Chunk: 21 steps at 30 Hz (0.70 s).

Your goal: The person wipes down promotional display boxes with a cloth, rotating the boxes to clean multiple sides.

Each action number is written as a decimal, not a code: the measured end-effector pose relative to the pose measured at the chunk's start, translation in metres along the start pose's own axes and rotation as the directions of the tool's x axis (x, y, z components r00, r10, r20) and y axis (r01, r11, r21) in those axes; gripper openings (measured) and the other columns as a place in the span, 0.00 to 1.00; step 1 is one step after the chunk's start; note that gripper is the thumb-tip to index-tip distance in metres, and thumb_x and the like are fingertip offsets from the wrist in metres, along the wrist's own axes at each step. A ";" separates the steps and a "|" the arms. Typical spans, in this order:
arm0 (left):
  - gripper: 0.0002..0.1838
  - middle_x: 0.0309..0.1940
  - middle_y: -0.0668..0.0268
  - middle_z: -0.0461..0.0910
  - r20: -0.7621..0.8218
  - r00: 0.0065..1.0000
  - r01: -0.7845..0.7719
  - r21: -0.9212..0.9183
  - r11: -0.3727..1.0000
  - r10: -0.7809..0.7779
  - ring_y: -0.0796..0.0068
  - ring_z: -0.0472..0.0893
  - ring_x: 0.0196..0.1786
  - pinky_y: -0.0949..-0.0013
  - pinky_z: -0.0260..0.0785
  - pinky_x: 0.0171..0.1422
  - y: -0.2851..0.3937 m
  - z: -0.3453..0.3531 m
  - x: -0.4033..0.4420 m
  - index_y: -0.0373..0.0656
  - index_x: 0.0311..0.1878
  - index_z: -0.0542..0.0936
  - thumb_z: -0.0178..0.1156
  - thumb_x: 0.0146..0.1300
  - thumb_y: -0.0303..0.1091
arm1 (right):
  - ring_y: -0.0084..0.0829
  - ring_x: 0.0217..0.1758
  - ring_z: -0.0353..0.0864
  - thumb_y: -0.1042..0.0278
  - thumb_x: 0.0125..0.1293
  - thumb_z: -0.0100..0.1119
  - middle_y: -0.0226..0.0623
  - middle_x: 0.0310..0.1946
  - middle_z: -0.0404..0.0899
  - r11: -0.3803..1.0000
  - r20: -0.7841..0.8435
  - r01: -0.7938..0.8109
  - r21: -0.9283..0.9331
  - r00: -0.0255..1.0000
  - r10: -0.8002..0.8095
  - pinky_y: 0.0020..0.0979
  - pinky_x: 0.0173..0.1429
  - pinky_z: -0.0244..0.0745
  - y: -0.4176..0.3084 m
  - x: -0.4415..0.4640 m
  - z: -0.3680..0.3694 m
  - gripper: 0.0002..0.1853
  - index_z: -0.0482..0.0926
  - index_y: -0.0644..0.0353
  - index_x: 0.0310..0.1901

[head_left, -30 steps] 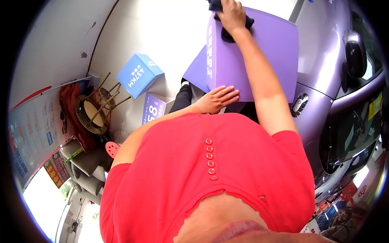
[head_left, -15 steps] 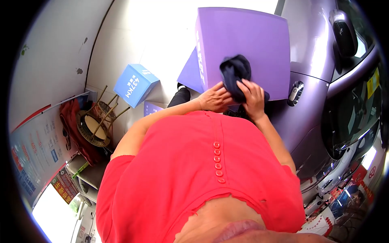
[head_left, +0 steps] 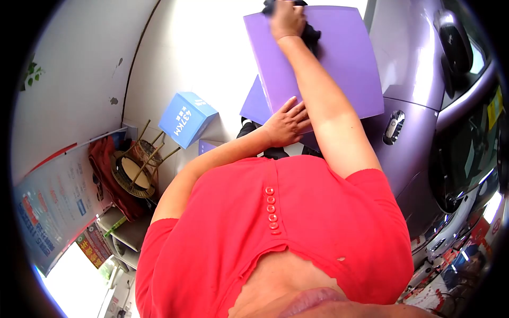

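In the head view a large purple box [head_left: 344, 63] stands in front of me, its smooth top facing up. My right hand [head_left: 288, 22] reaches to its far left edge, pressing a dark cloth [head_left: 312, 37] against the surface. Fingers curl over the cloth, and part of it bunches out beside the hand. My left hand [head_left: 287, 125] rests at the near left corner of the box with its fingers stretched out, holding nothing.
A light blue box [head_left: 186, 121] with white lettering stands on the floor to the left. Behind it are an upturned wicker stool [head_left: 132, 172] and a printed banner [head_left: 50, 204]. Close on the right is a purple car [head_left: 405, 106], its mirror [head_left: 455, 45] jutting out.
My right hand has carried the cloth from the near edge of the box to its far left edge. My left hand has come off the cloth and flattened at the near corner.
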State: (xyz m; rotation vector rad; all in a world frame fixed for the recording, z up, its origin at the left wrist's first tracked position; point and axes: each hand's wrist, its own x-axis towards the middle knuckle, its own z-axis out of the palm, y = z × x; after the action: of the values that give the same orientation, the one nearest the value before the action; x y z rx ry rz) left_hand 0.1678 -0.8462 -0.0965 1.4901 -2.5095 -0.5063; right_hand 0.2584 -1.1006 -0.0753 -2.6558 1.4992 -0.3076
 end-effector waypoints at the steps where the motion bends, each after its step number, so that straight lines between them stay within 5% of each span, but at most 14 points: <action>1: 0.40 0.81 0.61 0.53 -0.004 1.000 0.018 0.005 1.000 -0.018 0.60 0.47 0.84 0.46 0.33 0.85 0.002 0.001 -0.001 0.52 0.78 0.61 0.58 0.63 0.50 | 0.36 0.62 0.74 0.67 0.54 0.72 0.27 0.58 0.74 0.996 0.262 0.038 -0.083 0.965 -0.015 0.44 0.64 0.70 -0.002 -0.002 -0.015 0.34 0.71 0.43 0.64; 2: 0.41 0.80 0.61 0.54 -0.012 0.999 0.033 0.016 0.999 -0.033 0.60 0.48 0.83 0.46 0.34 0.85 0.000 0.000 0.000 0.53 0.78 0.61 0.59 0.63 0.51 | 0.37 0.59 0.76 0.66 0.55 0.70 0.27 0.57 0.74 0.972 -0.017 0.234 -0.031 0.972 -0.235 0.45 0.61 0.72 0.010 -0.015 -0.005 0.33 0.71 0.41 0.63; 3: 0.41 0.80 0.61 0.54 -0.013 1.000 0.012 0.027 1.000 -0.012 0.60 0.48 0.83 0.46 0.34 0.85 -0.001 -0.001 0.002 0.53 0.78 0.61 0.59 0.63 0.51 | 0.38 0.57 0.77 0.66 0.56 0.69 0.26 0.56 0.75 0.902 -0.298 0.430 -0.046 0.856 -0.423 0.45 0.58 0.74 0.025 -0.030 0.014 0.31 0.71 0.40 0.63; 9: 0.43 0.80 0.62 0.56 -0.121 0.992 0.020 -0.006 1.000 -0.021 0.60 0.53 0.82 0.44 0.39 0.83 0.002 0.006 0.003 0.56 0.76 0.65 0.66 0.55 0.48 | 0.44 0.53 0.79 0.66 0.56 0.68 0.31 0.55 0.78 0.997 -0.285 0.038 -0.072 0.957 -0.057 0.46 0.56 0.76 0.178 0.017 0.008 0.31 0.73 0.39 0.63; 13: 0.42 0.80 0.63 0.56 -0.122 0.993 0.010 -0.003 1.000 -0.010 0.61 0.52 0.82 0.46 0.38 0.84 0.001 0.005 0.003 0.56 0.77 0.65 0.65 0.57 0.48 | 0.50 0.57 0.77 0.60 0.58 0.67 0.34 0.55 0.77 0.906 -0.212 -0.369 -0.208 0.921 0.327 0.48 0.58 0.78 0.273 0.009 -0.022 0.25 0.73 0.47 0.57; 15: 0.42 0.80 0.63 0.56 -0.107 0.994 -0.002 -0.018 1.000 0.000 0.61 0.51 0.83 0.46 0.37 0.85 0.000 0.001 0.003 0.56 0.77 0.65 0.65 0.57 0.48 | 0.49 0.56 0.77 0.60 0.57 0.69 0.35 0.54 0.76 0.913 -0.223 -0.347 -0.212 0.927 0.301 0.48 0.56 0.77 0.285 -0.006 -0.020 0.22 0.74 0.49 0.53; 20: 0.42 0.81 0.63 0.53 -0.013 1.000 0.014 0.013 1.000 -0.014 0.61 0.49 0.83 0.47 0.35 0.85 0.001 -0.005 0.004 0.56 0.77 0.64 0.64 0.58 0.50 | 0.45 0.40 0.74 0.71 0.55 0.57 0.39 0.40 0.74 0.989 -0.379 0.046 -0.141 0.920 -0.097 0.42 0.44 0.75 0.190 -0.083 -0.009 0.10 0.77 0.55 0.40; 21: 0.42 0.81 0.63 0.53 -0.001 1.000 -0.002 0.015 1.000 0.002 0.61 0.49 0.83 0.47 0.35 0.85 0.002 -0.003 0.003 0.56 0.77 0.64 0.64 0.58 0.50 | 0.45 0.39 0.74 0.72 0.53 0.57 0.40 0.40 0.74 0.989 -0.267 0.124 -0.079 0.953 -0.141 0.42 0.43 0.74 0.156 -0.105 -0.017 0.11 0.77 0.55 0.40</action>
State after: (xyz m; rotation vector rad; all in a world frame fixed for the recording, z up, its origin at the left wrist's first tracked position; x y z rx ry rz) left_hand 0.1660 -0.8486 -0.0929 1.4924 -2.5193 -0.4867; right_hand 0.0717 -1.0912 -0.0986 -2.8661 1.4173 -0.6729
